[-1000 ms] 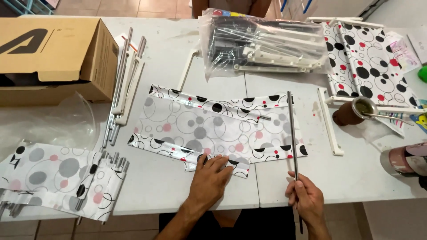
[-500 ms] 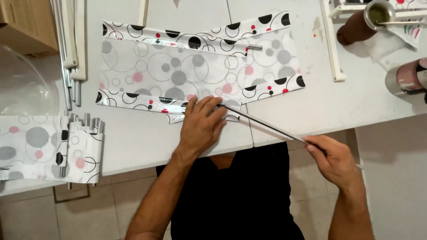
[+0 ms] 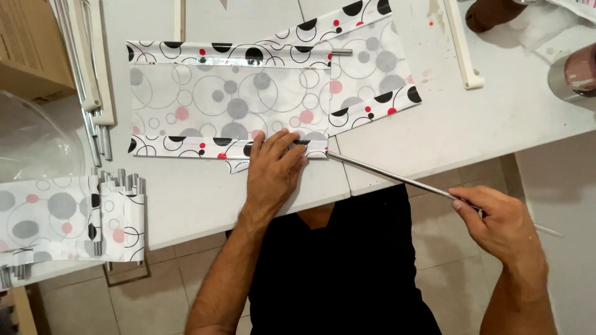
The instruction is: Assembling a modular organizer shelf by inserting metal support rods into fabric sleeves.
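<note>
Fingers (image 3: 282, 146) of the left hand (image 3: 273, 174) lie spread and flat, gripping nothing, pressing the near hem of a white fabric panel printed with grey, black and red circles (image 3: 248, 102) against the white worktop (image 3: 496, 118). Off the worktop's near edge, the right hand (image 3: 500, 223) pinches a long thin grey metal rod (image 3: 391, 177) between thumb and fingertips; the rod slants up and left, its far tip meeting the open end of the hem just beside the left fingers. Another short metal rod end (image 3: 341, 52) pokes from the panel's far hem. At left sit a folded bundle of the same printed fabric with metal tubes (image 3: 74, 223), a brown cardboard box (image 3: 31, 49) and loose metal tubes (image 3: 93, 93).
</note>
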